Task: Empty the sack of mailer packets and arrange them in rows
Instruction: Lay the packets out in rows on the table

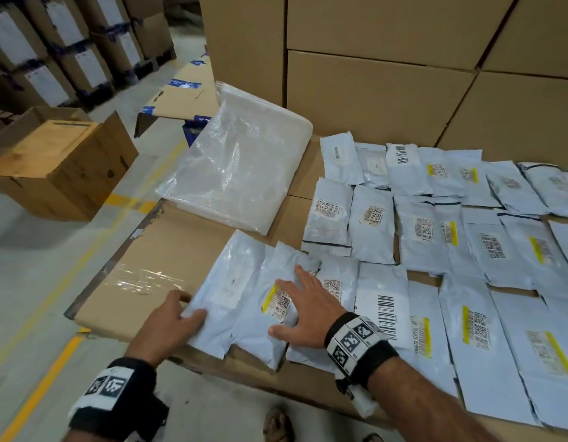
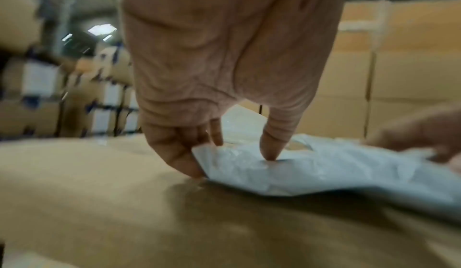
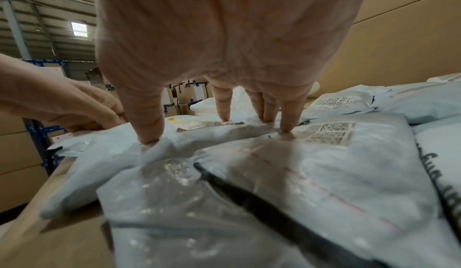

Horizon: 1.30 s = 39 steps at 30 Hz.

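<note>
Several grey mailer packets [image 1: 429,237] lie in rows on a cardboard top [image 1: 148,260]. The emptied white plastic sack [image 1: 238,167] lies flat at the back left. My left hand [image 1: 188,309] pinches the left edge of the leftmost front-row packet [image 1: 228,282], thumb on top; in the left wrist view the left hand [image 2: 234,165] holds that packet [image 2: 324,173] at its edge. My right hand [image 1: 295,301] presses flat, fingers spread, on the neighbouring yellow-labelled packet [image 1: 263,333]. The right wrist view shows the right hand [image 3: 219,132] with fingertips down on that overlapping packet [image 3: 119,160].
Tall stacked cartons [image 1: 388,90] wall the back. An open carton [image 1: 59,167] stands on the floor to the left, and a flattened one [image 1: 183,90] leans behind the sack. Bare cardboard lies left of the front row. A sandalled foot [image 1: 277,425] stands below the edge.
</note>
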Each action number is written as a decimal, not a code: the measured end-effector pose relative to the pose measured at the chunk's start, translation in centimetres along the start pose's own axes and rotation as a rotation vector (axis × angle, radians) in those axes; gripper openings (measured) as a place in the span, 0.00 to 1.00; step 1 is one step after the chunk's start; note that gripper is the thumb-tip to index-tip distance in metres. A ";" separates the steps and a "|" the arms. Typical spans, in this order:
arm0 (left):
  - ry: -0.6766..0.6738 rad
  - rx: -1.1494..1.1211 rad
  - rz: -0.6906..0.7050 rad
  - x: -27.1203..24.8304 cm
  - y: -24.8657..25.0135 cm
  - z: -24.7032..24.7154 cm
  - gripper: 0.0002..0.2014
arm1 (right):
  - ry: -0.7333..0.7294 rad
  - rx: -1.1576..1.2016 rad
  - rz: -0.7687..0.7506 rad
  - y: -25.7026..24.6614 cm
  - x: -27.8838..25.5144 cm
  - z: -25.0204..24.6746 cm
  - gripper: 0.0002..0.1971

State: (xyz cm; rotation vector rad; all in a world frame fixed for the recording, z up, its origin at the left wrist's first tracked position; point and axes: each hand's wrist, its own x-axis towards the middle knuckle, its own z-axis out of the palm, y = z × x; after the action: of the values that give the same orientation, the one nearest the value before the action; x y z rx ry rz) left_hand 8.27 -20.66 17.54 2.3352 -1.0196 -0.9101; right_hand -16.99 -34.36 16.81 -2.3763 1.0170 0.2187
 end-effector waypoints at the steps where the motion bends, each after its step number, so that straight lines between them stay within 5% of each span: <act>1: 0.060 0.130 0.026 0.1 -0.4 0.3 0.28 | -0.002 0.003 -0.013 0.1 0.0 0.0 0.50; 3: 0.182 0.261 0.158 0.5 -0.8 0.6 0.33 | 0.012 0.007 -0.042 0.2 -0.2 -0.1 0.48; 8: 0.002 0.375 0.375 1.4 0.3 2.6 0.38 | 0.032 0.037 -0.074 0.2 -0.4 0.2 0.45; 15: 0.084 0.460 0.251 0.8 2.0 4.7 0.43 | 0.084 0.026 -0.097 0.6 -0.4 -0.1 0.42; 20: 0.058 0.326 0.345 -1.4 3.3 5.9 0.45 | 0.253 0.004 0.188 3.5 -0.1 -1.3 0.45; 23: -0.063 0.392 0.327 -2.1 3.2 7.9 0.54 | 0.187 -0.058 0.261 5.3 0.2 -1.4 0.48; 32: -0.016 0.439 0.246 -1.5 4.3 9.9 0.59 | 0.103 -0.060 0.256 6.0 0.5 -1.1 0.49; 36: 0.037 0.452 0.247 -1.6 4.9 9.6 0.60 | 0.236 0.035 0.266 6.8 -1.5 -2.6 0.46; 39: 0.083 0.460 0.379 -2.0 6.3 9.7 0.56 | 0.320 0.048 0.336 8.8 -3.2 -3.5 0.45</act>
State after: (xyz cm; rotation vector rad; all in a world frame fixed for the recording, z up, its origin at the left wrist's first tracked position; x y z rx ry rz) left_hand -2.66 -24.27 15.45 2.3712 -1.7054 -0.4625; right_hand -25.70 -39.21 17.19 -2.2287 1.5529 -0.0692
